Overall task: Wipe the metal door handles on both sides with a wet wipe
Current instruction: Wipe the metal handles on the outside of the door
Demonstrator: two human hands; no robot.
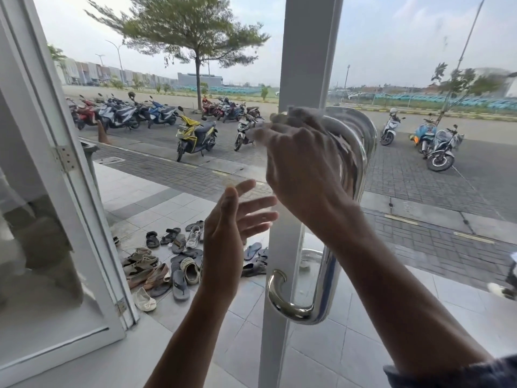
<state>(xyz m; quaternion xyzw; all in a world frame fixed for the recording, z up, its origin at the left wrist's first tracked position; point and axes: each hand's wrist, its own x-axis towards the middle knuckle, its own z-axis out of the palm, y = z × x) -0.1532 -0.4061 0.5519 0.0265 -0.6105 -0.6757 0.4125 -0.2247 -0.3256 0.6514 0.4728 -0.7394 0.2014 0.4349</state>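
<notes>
Two hands: right point(300, 163) wipes handle point(330, 270); writing unreadable

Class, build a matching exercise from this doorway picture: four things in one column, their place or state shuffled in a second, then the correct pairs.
Column 1
1. right hand
2. left hand
3. metal door handle
4. sandals and shoes

Column 2
A. on the tiled floor outside
B. open, holding nothing
C. fixed to the white door frame
D. pressing a wet wipe at the handle's top

Pairs: 1-D, 2-B, 3-C, 4-A
</notes>
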